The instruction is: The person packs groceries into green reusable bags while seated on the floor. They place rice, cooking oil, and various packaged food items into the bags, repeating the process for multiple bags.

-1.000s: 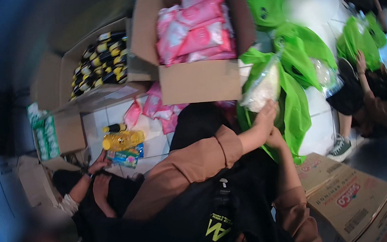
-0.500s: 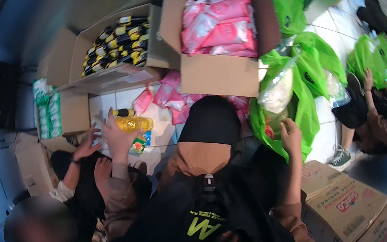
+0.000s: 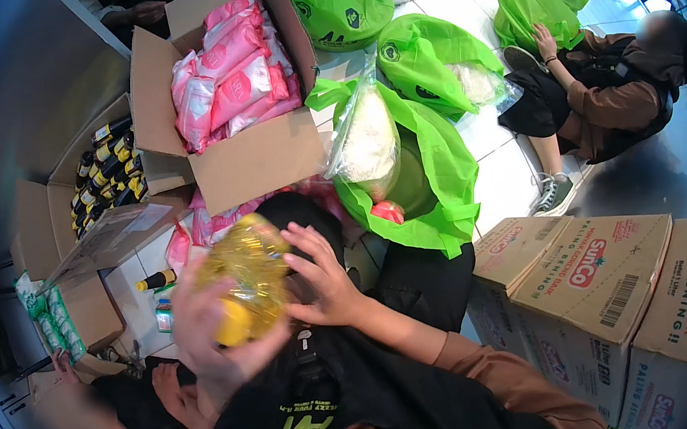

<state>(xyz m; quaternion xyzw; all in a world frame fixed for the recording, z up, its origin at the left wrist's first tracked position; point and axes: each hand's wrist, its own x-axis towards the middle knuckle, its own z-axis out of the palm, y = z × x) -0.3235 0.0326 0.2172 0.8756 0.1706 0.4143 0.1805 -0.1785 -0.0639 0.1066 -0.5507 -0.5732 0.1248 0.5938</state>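
Note:
My left hand (image 3: 213, 334), smeared by motion, is closed round a clear bottle of yellow oil (image 3: 252, 262) with a yellow cap, held tilted above my lap. On the bottle's right side is my right hand (image 3: 326, 280), its fingers spread; whether it touches the bottle I cannot tell. Just right of my knees stands a gaping green carrier bag (image 3: 451, 169). A clear plastic bag of white grains (image 3: 372, 136) leans at its left rim, and a red packet (image 3: 388, 212) lies inside. A dark bottle with yellow cap (image 3: 156, 280) lies on the floor at left.
Ahead are a carton of pink packets (image 3: 261, 156) and a carton of dark bottles (image 3: 55, 224). More green bags (image 3: 422, 54) stand beyond. Sealed cartons (image 3: 579, 269) are stacked at right. Co-workers sit at lower left and far right, one holding a green bag (image 3: 538, 7).
My left hand has lifted the oil bottle off the floor and brought it over my lap. My right hand has left the green bag and come to the bottle. The view has turned right.

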